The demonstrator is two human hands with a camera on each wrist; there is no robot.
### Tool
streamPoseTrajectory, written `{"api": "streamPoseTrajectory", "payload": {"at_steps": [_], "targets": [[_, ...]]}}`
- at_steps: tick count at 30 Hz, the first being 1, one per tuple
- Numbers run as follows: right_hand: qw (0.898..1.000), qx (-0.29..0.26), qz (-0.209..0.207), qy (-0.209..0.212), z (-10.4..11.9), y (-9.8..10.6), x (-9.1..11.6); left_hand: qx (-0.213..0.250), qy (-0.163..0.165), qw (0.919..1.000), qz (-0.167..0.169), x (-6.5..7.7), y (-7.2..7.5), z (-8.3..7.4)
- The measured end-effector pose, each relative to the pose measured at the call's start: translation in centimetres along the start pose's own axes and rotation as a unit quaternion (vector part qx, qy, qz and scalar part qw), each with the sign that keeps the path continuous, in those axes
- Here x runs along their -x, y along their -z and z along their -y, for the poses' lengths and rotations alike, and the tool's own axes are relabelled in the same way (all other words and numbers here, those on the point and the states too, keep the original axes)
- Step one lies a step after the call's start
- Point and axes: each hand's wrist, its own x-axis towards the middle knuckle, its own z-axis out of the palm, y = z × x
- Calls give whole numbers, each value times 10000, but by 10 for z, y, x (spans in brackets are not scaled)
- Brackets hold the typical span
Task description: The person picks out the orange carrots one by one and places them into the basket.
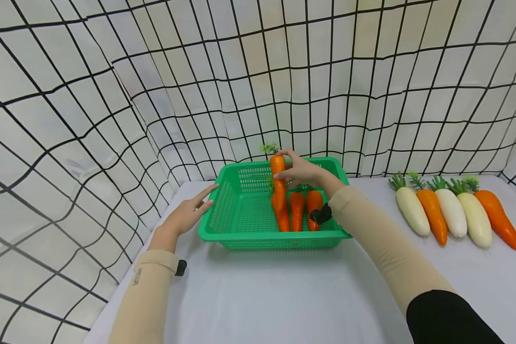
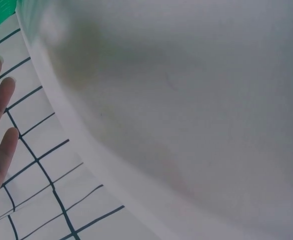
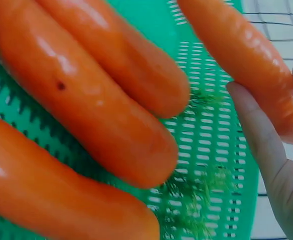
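Observation:
My right hand pinches an orange carrot near its leafy top, holding it upright above the green basket. In the right wrist view the thumb and a fingertip press on the two sides of this held carrot. Three more carrots lie side by side in the basket's right half, among them a middle carrot and a right-hand carrot. With fingers extended, my left hand rests by the basket's left rim; its fingers look straight in the left wrist view.
On the white table, to the right of the basket, several vegetables lie in a row. White radishes, such as the leftmost radish, alternate with carrots, including an end carrot. Black netting over white cloth stands behind and to the left.

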Motion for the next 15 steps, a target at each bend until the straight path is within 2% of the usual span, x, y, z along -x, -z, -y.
{"api": "streamPoseTrajectory", "payload": {"at_steps": [7,15], "targets": [[9997,88,30,-238,-6,-14,-6,19,69,10000,-10,1,-2,-4],[9993,359,26,18,-3,-29,-14,-37,65,10000,13,1,-1,-4]]}}
